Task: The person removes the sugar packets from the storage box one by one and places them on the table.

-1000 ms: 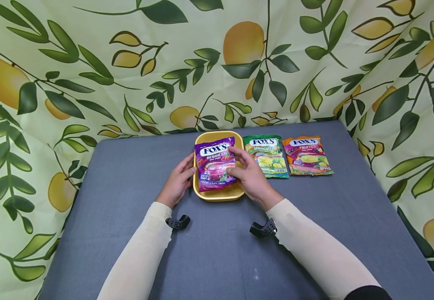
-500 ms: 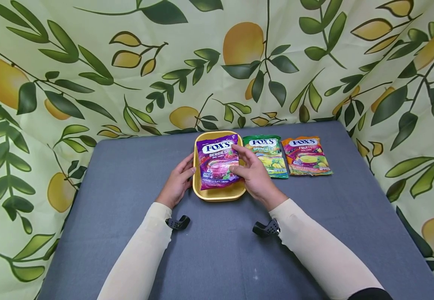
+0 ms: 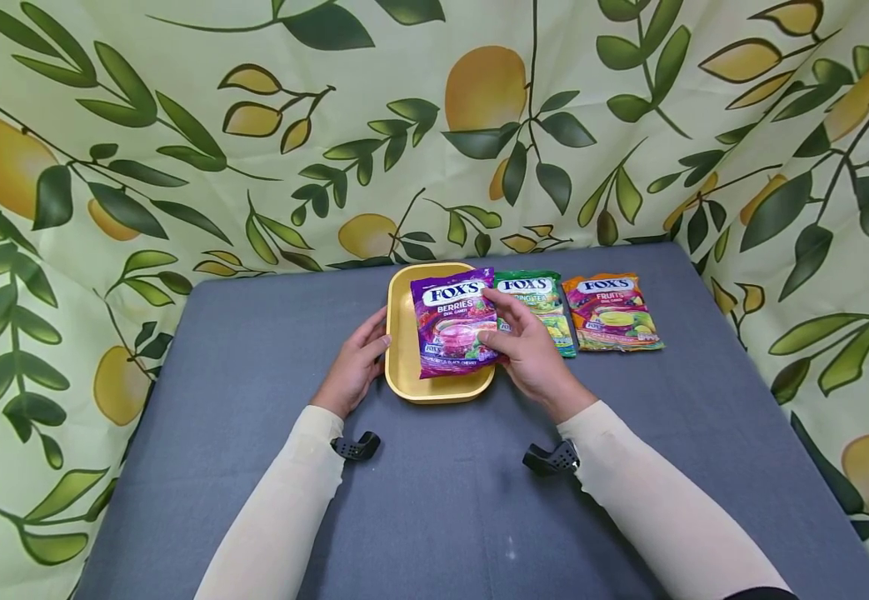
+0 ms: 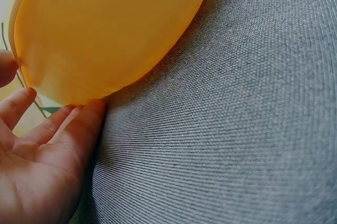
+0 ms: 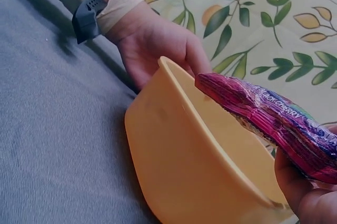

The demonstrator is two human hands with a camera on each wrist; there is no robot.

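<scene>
My right hand pinches the right side of a purple candy bag labelled "Berries", thumb on its front. In the right wrist view the bag is held above the rim of a yellow plastic tub. From overhead, the bag covers the tub's right part and overlaps a green candy bag. My left hand rests at the tub's left side. In the left wrist view its nearly straight fingers touch the tub's outer wall, thumb near the rim.
An orange and magenta "Fruits" candy bag lies right of the green one. All stand near the back edge of a table covered in grey-blue cloth. A leaf-and-fruit patterned curtain hangs behind and at both sides.
My right hand has moved right with the purple bag, baring the left part of the tub and covering more of the green bag. The left hand stays at the tub.
</scene>
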